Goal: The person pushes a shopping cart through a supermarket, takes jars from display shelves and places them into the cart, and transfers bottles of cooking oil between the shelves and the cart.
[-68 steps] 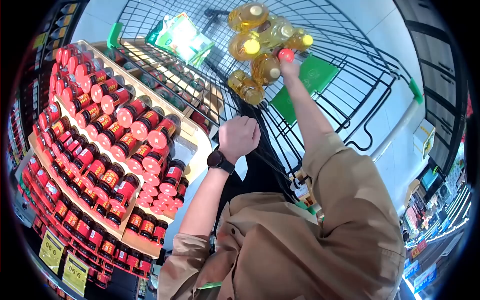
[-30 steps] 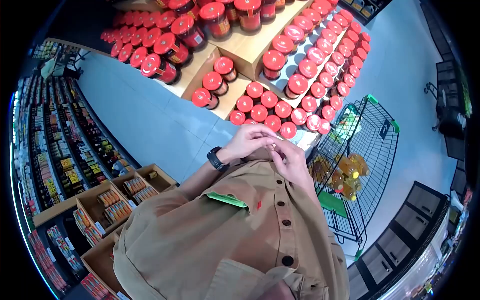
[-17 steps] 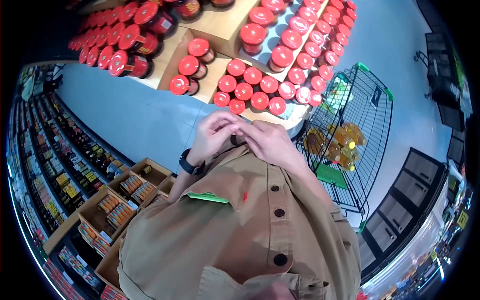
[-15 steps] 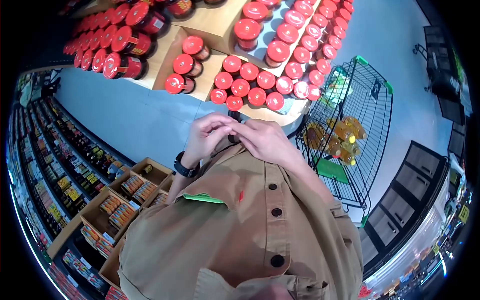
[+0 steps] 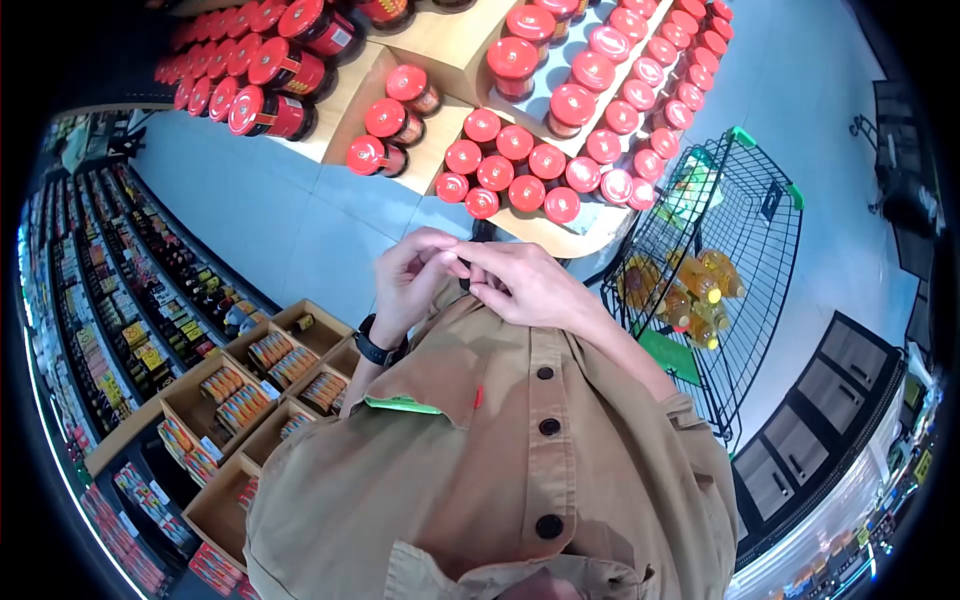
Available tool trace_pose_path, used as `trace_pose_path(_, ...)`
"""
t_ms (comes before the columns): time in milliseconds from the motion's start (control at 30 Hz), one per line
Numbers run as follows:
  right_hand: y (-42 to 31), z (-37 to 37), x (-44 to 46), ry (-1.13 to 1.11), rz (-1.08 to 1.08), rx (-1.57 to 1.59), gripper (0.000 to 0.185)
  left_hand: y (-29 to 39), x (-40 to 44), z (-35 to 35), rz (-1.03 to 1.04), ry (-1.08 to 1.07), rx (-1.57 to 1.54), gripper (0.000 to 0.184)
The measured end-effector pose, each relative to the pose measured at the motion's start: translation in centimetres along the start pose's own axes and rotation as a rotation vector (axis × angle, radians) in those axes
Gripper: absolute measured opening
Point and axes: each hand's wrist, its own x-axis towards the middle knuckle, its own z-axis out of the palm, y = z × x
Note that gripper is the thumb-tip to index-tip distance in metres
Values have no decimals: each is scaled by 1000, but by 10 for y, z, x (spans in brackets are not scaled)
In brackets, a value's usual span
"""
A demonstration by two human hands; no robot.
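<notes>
In front of my brown shirt, my left hand [image 5: 412, 282] and my right hand [image 5: 522, 284] meet at the fingertips. Both have bent fingers drawn together in a pinch; anything between them is hidden or too small to name. A dark watch [image 5: 374, 342] sits on my left wrist. Just beyond my hands stands a wooden display [image 5: 428, 172] bearing jars with red lids [image 5: 496, 173]. Right of my right hand is a wire shopping cart [image 5: 765, 270] with several bottles of yellow liquid [image 5: 697, 273] inside.
At lower left, wooden bins [image 5: 285, 418] hold small packaged goods. Long store shelves [image 5: 110, 290] curve along the left edge. Dark-framed grey cabinets [image 5: 797, 445] stand at lower right. Grey floor [image 5: 290, 205] shows between the display and the shelves.
The view has shifted slightly, so the jars and cart appear farther right and more bins show at left. My hands stay together, with the right fingers a little more curled.
</notes>
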Motion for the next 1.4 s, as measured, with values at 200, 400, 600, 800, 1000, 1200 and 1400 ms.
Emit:
trace_pose_path(200, -5, -2, -4, -25, 24, 56, 61, 3, -2, 9, 51, 29, 12, 15)
trace_pose_path(400, -13, -12, -12, -33, 38, 50, 50, 1, 3, 23, 50, 34, -39, 15)
trace_pose_path(600, -12, -17, -32, 98, 54, 60, 57, 2, 14, 34, 18, -61, 39, 13)
trace_pose_path(800, -10, -15, -46, 353, -44, -268, 64, 10, 28, 52, 24, -132, -6, 18)
trace_pose_path(1000, -7, -18, -55, 514, -94, -798, 65, 21, 43, 64, -206, -227, -204, 27)
trace_pose_path(1200, -5, -13, -60, 530, -75, -879, 67, 18, 40, 63, -288, -282, -394, 27)
trace_pose_path(1400, -4, -6, -59, 512, -36, -933, 68, 31, 39, 67, -354, -243, -363, 18)
